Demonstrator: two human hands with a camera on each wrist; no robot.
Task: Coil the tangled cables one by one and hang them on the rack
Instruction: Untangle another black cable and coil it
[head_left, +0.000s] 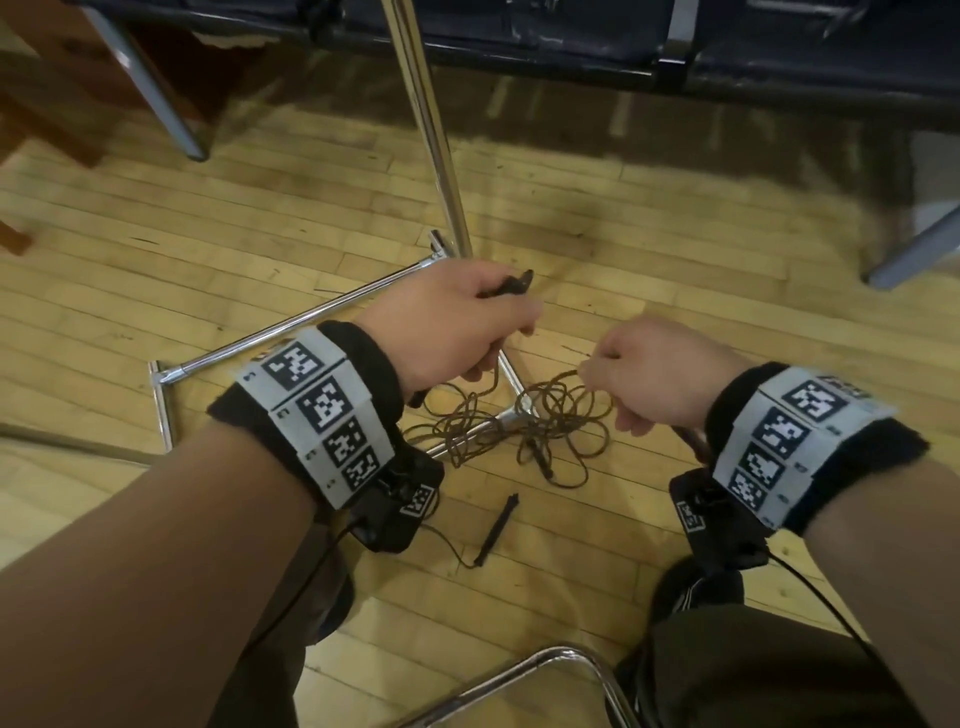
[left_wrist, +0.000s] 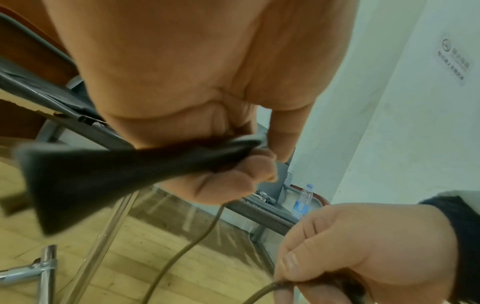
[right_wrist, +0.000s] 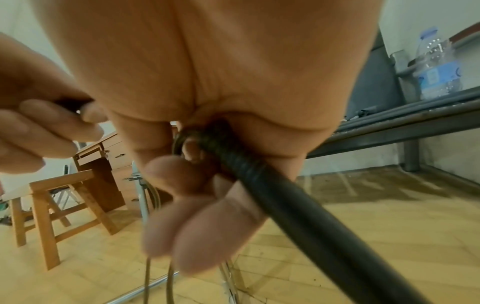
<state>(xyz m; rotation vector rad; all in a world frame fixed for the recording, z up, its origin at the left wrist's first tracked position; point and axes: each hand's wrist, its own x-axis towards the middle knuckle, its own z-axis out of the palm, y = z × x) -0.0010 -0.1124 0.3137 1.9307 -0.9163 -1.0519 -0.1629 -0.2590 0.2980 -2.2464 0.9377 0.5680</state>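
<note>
A thin brown cable (head_left: 519, 426) lies tangled on the wooden floor over the base of the chrome rack (head_left: 431, 135). My left hand (head_left: 457, 327) grips a black rod-like cable end (head_left: 511, 286), which shows blurred in the left wrist view (left_wrist: 116, 170), with cable (left_wrist: 197, 240) hanging from the fist. My right hand (head_left: 649, 384) pinches the cable and holds another black end (right_wrist: 298, 205) along the palm, and two strands (right_wrist: 170, 277) drop from it. A further black end (head_left: 498, 527) lies on the floor between my wrists.
The rack's base bars (head_left: 291, 327) spread across the floor under my hands. A dark bench (head_left: 571, 36) stands behind, with a water bottle (right_wrist: 436, 67) on it. A wooden stool (right_wrist: 46, 205) is off to the left, and a chrome chair frame (head_left: 561, 660) curves near my knees.
</note>
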